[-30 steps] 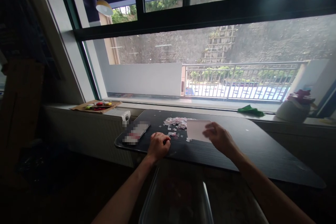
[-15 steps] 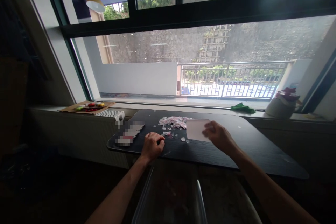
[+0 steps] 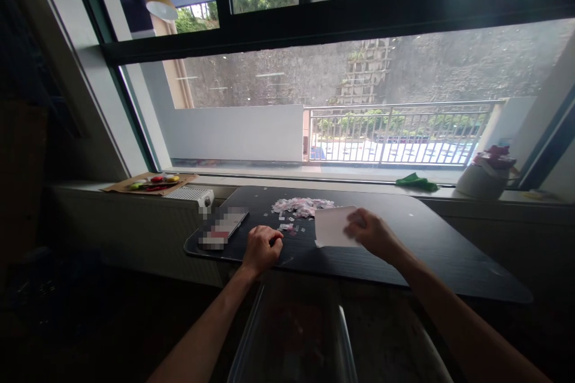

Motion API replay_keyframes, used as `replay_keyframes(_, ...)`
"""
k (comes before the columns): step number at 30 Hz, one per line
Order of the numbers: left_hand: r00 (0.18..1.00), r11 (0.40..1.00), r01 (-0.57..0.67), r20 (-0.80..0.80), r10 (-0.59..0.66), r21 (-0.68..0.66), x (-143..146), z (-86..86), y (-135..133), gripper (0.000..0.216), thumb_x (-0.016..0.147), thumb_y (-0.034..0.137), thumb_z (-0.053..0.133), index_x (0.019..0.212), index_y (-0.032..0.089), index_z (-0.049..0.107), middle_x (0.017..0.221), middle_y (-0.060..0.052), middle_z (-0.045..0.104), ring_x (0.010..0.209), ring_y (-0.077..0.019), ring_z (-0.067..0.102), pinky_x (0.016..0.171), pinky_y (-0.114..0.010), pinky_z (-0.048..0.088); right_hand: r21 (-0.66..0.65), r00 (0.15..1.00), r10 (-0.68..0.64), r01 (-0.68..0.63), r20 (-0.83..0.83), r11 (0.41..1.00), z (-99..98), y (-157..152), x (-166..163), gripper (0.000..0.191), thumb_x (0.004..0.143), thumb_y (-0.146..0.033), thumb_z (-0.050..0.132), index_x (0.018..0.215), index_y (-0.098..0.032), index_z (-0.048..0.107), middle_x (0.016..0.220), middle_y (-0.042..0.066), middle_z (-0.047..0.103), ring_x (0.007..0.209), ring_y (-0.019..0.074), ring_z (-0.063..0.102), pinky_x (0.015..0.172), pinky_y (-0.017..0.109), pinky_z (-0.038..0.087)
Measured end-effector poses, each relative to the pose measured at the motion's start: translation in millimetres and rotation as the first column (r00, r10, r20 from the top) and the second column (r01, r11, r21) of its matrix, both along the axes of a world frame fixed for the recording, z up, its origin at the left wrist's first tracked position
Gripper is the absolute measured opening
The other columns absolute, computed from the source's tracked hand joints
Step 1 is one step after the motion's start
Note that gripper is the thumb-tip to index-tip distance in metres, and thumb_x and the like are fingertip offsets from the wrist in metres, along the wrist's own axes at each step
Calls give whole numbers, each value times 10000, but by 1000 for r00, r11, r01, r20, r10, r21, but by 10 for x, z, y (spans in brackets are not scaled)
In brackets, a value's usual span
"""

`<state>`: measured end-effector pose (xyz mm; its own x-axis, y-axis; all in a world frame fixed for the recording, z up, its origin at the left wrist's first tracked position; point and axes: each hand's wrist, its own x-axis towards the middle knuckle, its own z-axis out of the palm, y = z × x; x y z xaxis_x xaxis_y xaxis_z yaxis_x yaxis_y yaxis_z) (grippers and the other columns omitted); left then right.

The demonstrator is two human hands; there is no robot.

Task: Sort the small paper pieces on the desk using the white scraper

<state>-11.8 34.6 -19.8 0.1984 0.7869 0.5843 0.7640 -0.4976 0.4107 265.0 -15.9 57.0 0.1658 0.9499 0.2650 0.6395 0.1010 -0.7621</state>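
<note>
My right hand [image 3: 366,230] grips a plain white sheet [image 3: 331,227], stiff like card, by its right side. The sheet stands tilted just above the dark table, its lower left corner by a small white scrap [image 3: 318,244]. A heap of small white and pinkish paper pieces [image 3: 303,207] lies behind and left of the sheet, with a few loose pieces [image 3: 287,227] in front. My left hand [image 3: 264,248] rests curled at the table's near edge, its fingers closed; whatever may be inside them is hidden.
The dark table [image 3: 404,257] stands under a wide window. A flat blurred-out item [image 3: 224,228] lies at its left. Below the near edge is a clear plastic bin [image 3: 291,335]. The sill holds a green cloth [image 3: 417,182], a pale jug [image 3: 483,179] and cardboard [image 3: 117,185] with colourful items.
My right hand has drawn the sheet slightly left and toward me, over the small scraps in front of the heap. My left hand stays in place.
</note>
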Motion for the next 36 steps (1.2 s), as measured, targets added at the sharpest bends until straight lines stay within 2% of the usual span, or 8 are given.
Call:
replay_keyframes(9,1000,1000,2,0,-2,-10,8,30,-31,168,757,194,545,760,234,708,801,-25,731,880,-223,636,947,-424,439,-49,995,-100,100,2,994,125,-185,295,63,687,-208,627,745,-191,644,663,34,707,564,177,639,490,268,470)
replay_keyframes(12,1000,1000,6,-4,-6,-10,0,31,-29,169,764,200,542,761,236,707,807,-25,731,883,-222,636,962,-431,433,-53,991,-134,133,-11,990,101,-219,355,51,662,-202,646,712,-191,652,635,25,686,558,169,620,477,257,458)
replay_keyframes(17,1000,1000,17,-10,-17,-11,-15,32,-24,174,768,206,534,761,231,706,807,-27,729,889,-227,640,962,-433,436,-104,988,-115,105,-99,989,8,-299,400,116,721,-243,606,804,-193,669,734,35,728,627,173,671,511,246,513)
replay_keyframes(20,1000,1000,19,-12,-19,-10,-23,27,-16,177,773,212,532,765,231,708,811,-27,733,893,-228,642,960,-432,439,-125,986,-134,121,-102,985,-27,-328,440,93,694,-213,608,761,-191,670,691,27,712,581,165,651,485,245,502)
replay_keyframes(25,1000,1000,18,-18,-18,-8,-30,4,9,172,781,225,541,771,235,712,821,-29,734,899,-226,642,963,-422,439,-87,981,-178,172,-74,981,-7,-351,507,82,682,-224,627,749,-193,663,658,16,685,567,151,621,467,228,465)
replay_keyframes(28,1000,1000,16,-20,-16,-5,-34,1,13,173,781,224,539,773,239,711,820,-25,736,897,-223,642,962,-419,437,-55,986,-153,149,-67,987,5,-299,378,129,720,-260,604,814,-191,658,716,23,702,607,158,637,502,236,480)
replay_keyframes(32,1000,1000,18,-25,-18,-3,-39,6,10,176,779,221,536,771,240,711,816,-24,739,891,-222,646,956,-419,440,-32,989,-148,148,1,988,25,-224,214,49,703,-229,601,734,-205,631,654,8,675,585,159,614,511,245,457)
replay_keyframes(36,999,1000,22,-27,-22,-11,-39,-2,13,180,784,222,538,784,242,717,838,-26,742,904,-223,646,963,-419,438,2,974,-213,214,81,977,67,-314,372,23,680,-213,614,700,-225,614,608,1,655,565,164,596,521,256,432)
